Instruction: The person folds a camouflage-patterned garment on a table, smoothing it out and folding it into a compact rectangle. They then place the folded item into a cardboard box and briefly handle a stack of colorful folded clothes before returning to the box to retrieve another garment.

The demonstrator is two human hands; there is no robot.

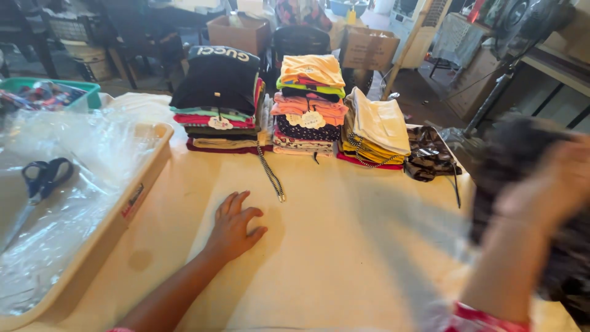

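Observation:
My left hand (235, 226) rests flat on the cream table cloth (344, 246), fingers apart, holding nothing. My right hand (547, 184) is raised at the right edge, blurred, gripping a dark patterned garment (516, 154) that hangs in the air. Three stacks of folded clothes stand at the far side: a dark-topped stack (220, 92), a middle stack topped with orange (307, 104), and a stack topped with white (375, 129). A dark crumpled garment (430, 157) lies beside the white-topped stack.
A beige tray (132, 197) at the left holds clear plastic bags and black-handled scissors (40, 181). A green bin (61, 92) sits behind it. Cardboard boxes (369, 46), a black chair and a fan stand (498, 92) are beyond the table.

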